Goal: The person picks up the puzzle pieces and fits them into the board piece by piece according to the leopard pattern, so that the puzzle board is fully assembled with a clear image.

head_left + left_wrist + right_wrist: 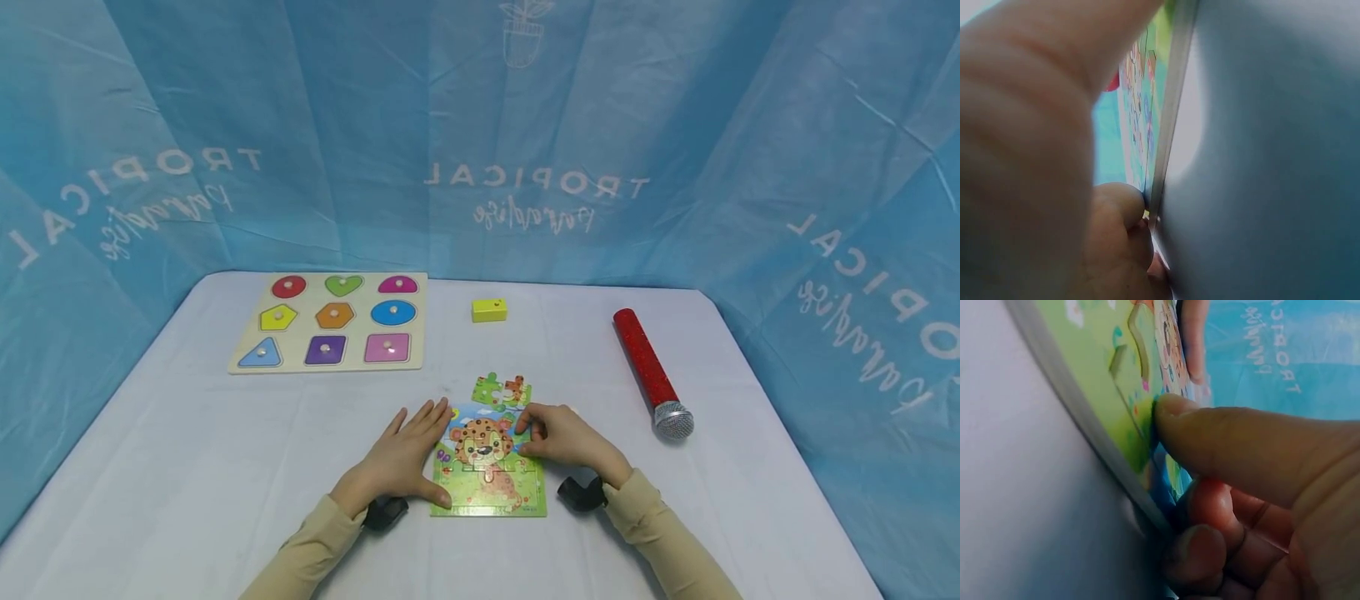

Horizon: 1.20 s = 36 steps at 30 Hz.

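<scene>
A jigsaw puzzle (487, 492) with a cartoon leopard lies on the white table between the two hands. My left hand (405, 458) rests along its left side, fingers stretched out and thumb on the lower left corner. At the right side, my right hand (562, 435) pinches a puzzle piece with thumb and curled fingers; most of the piece is hidden. In the right wrist view the thumb (1210, 434) presses at the printed surface, with the other fingertips at the board's edge. Joined loose pieces (489, 390) lie just beyond the puzzle's top edge.
A wooden shape board (352, 337) with knobbed pieces stands at the back left. Behind the puzzle is a yellow block (489, 311). A red microphone (647, 362) lies to the right. Blue printed cloth (525, 125) hangs around the table (187, 467).
</scene>
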Each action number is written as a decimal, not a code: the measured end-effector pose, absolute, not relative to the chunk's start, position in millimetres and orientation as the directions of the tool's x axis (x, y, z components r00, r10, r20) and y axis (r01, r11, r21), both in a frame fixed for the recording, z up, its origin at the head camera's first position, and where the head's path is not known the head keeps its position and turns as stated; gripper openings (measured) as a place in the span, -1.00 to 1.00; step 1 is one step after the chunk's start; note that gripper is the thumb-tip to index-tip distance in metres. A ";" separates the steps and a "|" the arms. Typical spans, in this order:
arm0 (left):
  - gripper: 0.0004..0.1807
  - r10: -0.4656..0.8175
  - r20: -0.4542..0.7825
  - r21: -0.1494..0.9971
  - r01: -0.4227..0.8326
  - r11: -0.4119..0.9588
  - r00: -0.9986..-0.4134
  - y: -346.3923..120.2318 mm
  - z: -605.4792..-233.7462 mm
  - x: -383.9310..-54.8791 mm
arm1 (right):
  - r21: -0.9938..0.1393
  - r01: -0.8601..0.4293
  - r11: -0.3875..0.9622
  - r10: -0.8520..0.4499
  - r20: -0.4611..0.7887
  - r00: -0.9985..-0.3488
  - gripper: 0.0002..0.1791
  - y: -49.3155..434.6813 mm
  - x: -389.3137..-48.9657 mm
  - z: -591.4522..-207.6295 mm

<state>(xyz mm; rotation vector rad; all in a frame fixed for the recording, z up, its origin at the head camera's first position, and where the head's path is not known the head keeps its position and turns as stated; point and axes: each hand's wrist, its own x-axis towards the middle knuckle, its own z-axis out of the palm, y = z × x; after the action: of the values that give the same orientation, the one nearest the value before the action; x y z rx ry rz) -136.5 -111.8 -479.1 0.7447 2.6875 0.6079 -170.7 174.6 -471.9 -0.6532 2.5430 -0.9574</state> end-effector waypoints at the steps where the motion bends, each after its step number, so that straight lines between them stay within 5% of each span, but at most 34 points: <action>1: 0.43 0.542 -0.157 0.466 0.422 0.777 -0.826 -112.0 -479.6 -136.6 | -0.691 -0.289 0.663 -0.522 -0.149 -0.840 -0.82 174.9 -172.1 -472.0; 7: 0.43 0.543 -0.148 0.466 0.426 0.775 -0.827 -112.5 -480.0 -135.9 | -0.708 -0.268 0.654 -0.416 -0.041 -0.908 -0.76 178.9 -190.7 -475.4; 12: 0.41 0.550 -0.148 0.484 0.425 0.765 -0.822 -111.6 -478.9 -133.7 | -0.702 -0.307 0.643 -0.458 -0.030 -0.889 -0.53 181.5 -206.8 -481.0; 17: 0.42 0.550 -0.154 0.485 0.422 0.766 -0.821 -110.7 -477.7 -132.4 | -0.638 -0.330 0.696 -0.490 -0.085 -0.868 -0.53 180.8 -210.4 -481.3; 26: 0.42 0.554 -0.143 0.480 0.432 0.764 -0.820 -111.4 -477.1 -134.0 | -0.514 -0.358 0.780 -0.408 0.015 -0.913 -0.61 186.2 -209.6 -475.1; 36: 0.43 0.545 -0.144 0.469 0.428 0.773 -0.826 -112.7 -479.1 -134.6 | -0.520 -0.172 0.837 -0.255 -0.092 -0.963 -0.58 195.0 -211.3 -472.1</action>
<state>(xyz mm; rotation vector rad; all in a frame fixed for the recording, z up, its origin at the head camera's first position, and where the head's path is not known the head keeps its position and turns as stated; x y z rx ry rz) -134.6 -112.7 -479.1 0.7559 2.6951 0.6164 -211.3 195.0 -472.1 -0.3344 2.8582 -0.7871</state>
